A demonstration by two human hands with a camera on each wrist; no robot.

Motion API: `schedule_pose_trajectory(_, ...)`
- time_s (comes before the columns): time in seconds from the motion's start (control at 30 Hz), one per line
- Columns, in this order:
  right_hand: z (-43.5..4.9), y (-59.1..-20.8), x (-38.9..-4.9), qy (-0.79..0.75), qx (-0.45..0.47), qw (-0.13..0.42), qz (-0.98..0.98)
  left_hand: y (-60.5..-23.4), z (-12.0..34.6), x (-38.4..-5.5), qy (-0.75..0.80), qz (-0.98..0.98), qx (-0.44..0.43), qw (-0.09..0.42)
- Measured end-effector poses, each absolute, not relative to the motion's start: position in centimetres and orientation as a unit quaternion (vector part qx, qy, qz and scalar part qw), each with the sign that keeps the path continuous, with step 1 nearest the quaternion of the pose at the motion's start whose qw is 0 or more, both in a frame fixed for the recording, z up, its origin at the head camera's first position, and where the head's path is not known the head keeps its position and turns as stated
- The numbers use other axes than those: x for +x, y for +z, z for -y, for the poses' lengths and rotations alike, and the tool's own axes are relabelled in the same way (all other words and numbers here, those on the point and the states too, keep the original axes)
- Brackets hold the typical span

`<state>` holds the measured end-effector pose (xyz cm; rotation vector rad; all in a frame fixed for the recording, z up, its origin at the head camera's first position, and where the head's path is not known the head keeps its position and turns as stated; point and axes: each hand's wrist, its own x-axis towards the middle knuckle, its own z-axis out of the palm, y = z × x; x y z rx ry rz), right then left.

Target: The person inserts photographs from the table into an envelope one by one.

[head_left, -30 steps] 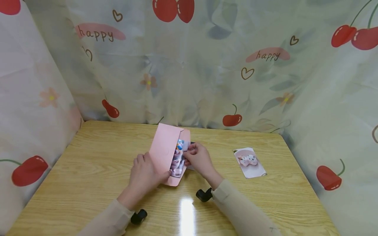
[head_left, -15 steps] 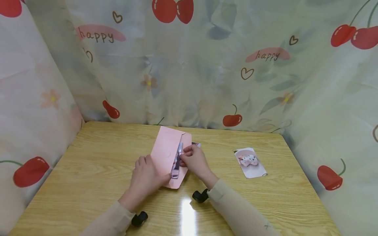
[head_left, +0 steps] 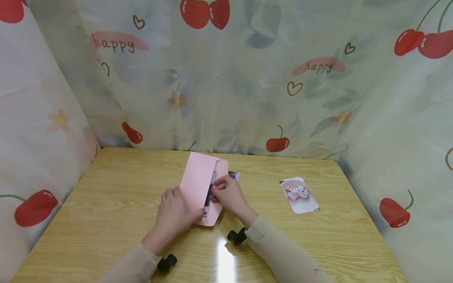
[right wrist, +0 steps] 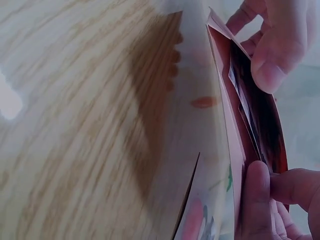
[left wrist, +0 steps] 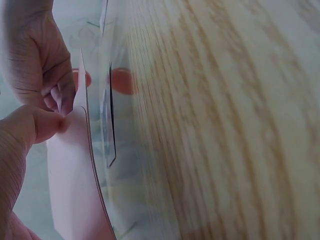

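A pink envelope point(head_left: 196, 177) is tilted over the table, its flap side facing right. My left hand point(head_left: 175, 209) grips its lower left side, the thumb at the edge of the opening. Only a narrow dark strip of a photo point(head_left: 209, 198) shows in the mouth of the envelope; the rest is hidden inside. Fingers of my right hand point(head_left: 228, 194) pinch the photo's edge at the opening. In the right wrist view, the dark glossy photo point(right wrist: 247, 95) stands within the envelope, left thumb above and right fingertips below.
Behind the envelope, the corner of another photo point(head_left: 234, 175) shows on the wooden table point(head_left: 116, 196). Farther right lies a photo point(head_left: 300, 195) of pale spotted bows. A patterned curtain point(head_left: 219, 98) encloses the back and sides. Black wrist devices point(head_left: 237, 236) sit by both cuffs.
The photo has slid left into the envelope, from a wide colourful area to a narrow strip. My right hand has moved left with it, uncovering the photo corner behind. My left hand stays in place.
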<state>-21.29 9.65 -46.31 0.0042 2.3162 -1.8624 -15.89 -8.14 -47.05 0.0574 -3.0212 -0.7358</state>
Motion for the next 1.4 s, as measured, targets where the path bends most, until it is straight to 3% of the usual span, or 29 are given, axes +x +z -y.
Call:
schedule_pose_trajectory(0.4,-9.9,-46.5,-21.3,-0.608,-0.006,0.085,-0.789,-47.3,8.6,-15.9,-0.237,0.971,0.023,0.012)
schedule_pose_trajectory(0.7,-12.6,-45.8,-21.7,-0.594,-0.007,0.041,-0.803,-47.2,9.3,-16.1,-0.229,0.973,0.031,0.006)
schedule_pose_trajectory(0.93,-15.4,-45.1,-21.7,-0.596,-0.015,0.032,-0.802,-47.1,9.5,-16.1,-0.233,0.972,0.038,0.002)
schedule_pose_trajectory(1.4,-23.9,-45.7,-22.3,-0.550,0.052,0.036,-0.833,-47.5,9.4,-16.5,-0.231,0.972,0.037,-0.006)
